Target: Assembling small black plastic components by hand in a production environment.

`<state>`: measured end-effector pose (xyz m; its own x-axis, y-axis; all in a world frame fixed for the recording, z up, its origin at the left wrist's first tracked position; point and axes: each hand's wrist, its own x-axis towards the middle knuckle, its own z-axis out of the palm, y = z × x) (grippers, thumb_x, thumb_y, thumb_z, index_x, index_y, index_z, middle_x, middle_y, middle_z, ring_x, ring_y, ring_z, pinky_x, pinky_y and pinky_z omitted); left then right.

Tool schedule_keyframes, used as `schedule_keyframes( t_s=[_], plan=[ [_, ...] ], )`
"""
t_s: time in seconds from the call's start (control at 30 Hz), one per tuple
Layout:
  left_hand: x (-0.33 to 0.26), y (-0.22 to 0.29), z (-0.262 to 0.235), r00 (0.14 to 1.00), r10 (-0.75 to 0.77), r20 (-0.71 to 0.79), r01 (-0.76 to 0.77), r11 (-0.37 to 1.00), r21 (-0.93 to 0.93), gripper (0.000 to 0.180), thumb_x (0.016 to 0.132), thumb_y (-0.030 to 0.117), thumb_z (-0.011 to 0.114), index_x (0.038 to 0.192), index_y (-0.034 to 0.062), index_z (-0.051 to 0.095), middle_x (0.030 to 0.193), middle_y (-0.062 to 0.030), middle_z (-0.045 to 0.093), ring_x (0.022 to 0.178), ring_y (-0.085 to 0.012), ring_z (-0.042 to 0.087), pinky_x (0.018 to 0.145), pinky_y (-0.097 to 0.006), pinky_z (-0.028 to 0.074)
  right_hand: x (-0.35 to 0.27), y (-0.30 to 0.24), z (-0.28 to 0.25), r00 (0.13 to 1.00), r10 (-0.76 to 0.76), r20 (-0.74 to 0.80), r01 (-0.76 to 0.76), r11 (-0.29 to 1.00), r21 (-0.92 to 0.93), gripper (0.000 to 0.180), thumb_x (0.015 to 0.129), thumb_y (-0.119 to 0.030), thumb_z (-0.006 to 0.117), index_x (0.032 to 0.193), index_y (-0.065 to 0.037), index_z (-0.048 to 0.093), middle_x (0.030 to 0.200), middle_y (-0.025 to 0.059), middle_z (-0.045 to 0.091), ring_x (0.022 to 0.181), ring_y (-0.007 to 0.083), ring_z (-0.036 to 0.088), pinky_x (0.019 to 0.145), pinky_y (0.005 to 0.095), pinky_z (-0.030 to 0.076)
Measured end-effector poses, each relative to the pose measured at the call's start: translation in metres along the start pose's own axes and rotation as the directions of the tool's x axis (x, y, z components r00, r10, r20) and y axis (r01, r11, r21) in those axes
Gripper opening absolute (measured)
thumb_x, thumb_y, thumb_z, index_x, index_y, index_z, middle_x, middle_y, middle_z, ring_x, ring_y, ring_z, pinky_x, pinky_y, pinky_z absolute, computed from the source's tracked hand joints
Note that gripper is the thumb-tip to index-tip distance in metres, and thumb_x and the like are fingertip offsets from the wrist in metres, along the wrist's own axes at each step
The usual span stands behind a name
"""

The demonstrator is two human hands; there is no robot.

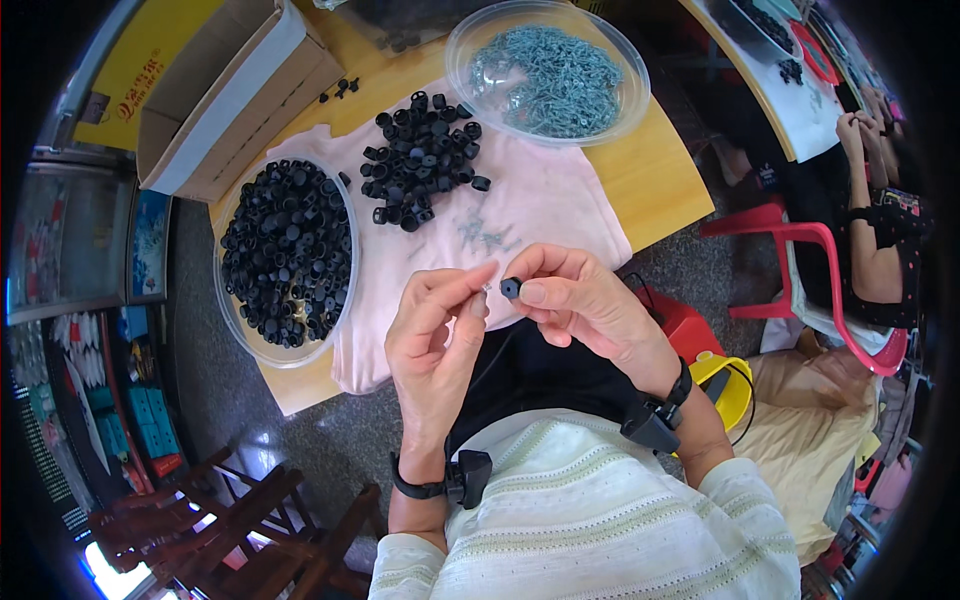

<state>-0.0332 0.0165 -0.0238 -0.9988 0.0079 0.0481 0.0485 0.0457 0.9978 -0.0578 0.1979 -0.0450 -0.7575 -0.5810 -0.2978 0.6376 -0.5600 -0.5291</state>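
Note:
Between the thumb and forefinger of my right hand (590, 305) is a small black plastic cap (511, 288), its round face turned toward my left hand. My left hand (435, 335) is closed in a pinch just beside it, with a tiny shiny metal piece at the fingertips, too small to make out fully. Both hands are over the front of a pink cloth (555, 200). Beyond them on the cloth lie a few loose grey screws (485, 235) and a heap of black plastic caps (425, 155).
A clear tub (352, 290) full of black caps stands at the left. At the back, another clear tub (640, 95) holds many bluish-grey screws. A cardboard box (235, 110) sits back left on the wooden table (665, 190). A red chair (825, 235) and another person (875, 250) are at right.

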Motion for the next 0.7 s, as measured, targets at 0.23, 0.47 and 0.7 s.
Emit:
schedule_keyframes(
  t_s=[0.23, 0.47, 0.7],
  plan=[
    [-0.009, 0.000, 0.003, 0.987, -0.154, -0.043, 0.134, 0.944, -0.301, 0.016, 0.088, -0.005, 0.061, 0.104, -0.0027, 0.061, 0.094, -0.0096, 0.065, 0.089, -0.0142, 0.064, 0.078, -0.025, 0.051, -0.003, 0.006, 0.006, 0.985, -0.157, -0.076, 0.140, 0.971, -0.196, 0.017, 0.086, -0.008, 0.068, 0.101, -0.002, 0.063, 0.089, 0.0013, 0.059, 0.062, 0.0039, 0.056, 0.044, 0.0173, 0.045],
    [-0.008, 0.001, 0.005, 0.989, -0.109, -0.097, 0.039, 0.838, -0.544, 0.015, 0.081, -0.008, 0.066, 0.094, -0.0008, 0.061, 0.096, -0.0145, 0.065, 0.085, -0.0182, 0.065, 0.077, -0.028, 0.054, -0.004, 0.006, 0.006, 0.994, -0.085, -0.068, 0.080, 0.995, -0.064, 0.022, 0.087, -0.012, 0.069, 0.106, -0.002, 0.062, 0.086, 0.0006, 0.062, 0.066, 0.0032, 0.056, 0.048, 0.0175, 0.046],
    [-0.010, -0.005, 0.007, 0.989, -0.105, -0.108, 0.034, 0.854, -0.520, 0.015, 0.081, -0.009, 0.067, 0.092, 0.0002, 0.061, 0.097, -0.0144, 0.064, 0.083, -0.0169, 0.064, 0.076, -0.028, 0.053, -0.003, 0.012, 0.005, 0.998, -0.038, -0.039, 0.037, 0.999, -0.032, 0.026, 0.087, -0.014, 0.070, 0.109, -0.002, 0.062, 0.085, -0.0011, 0.060, 0.070, 0.0027, 0.056, 0.049, 0.0169, 0.046]
  ],
)
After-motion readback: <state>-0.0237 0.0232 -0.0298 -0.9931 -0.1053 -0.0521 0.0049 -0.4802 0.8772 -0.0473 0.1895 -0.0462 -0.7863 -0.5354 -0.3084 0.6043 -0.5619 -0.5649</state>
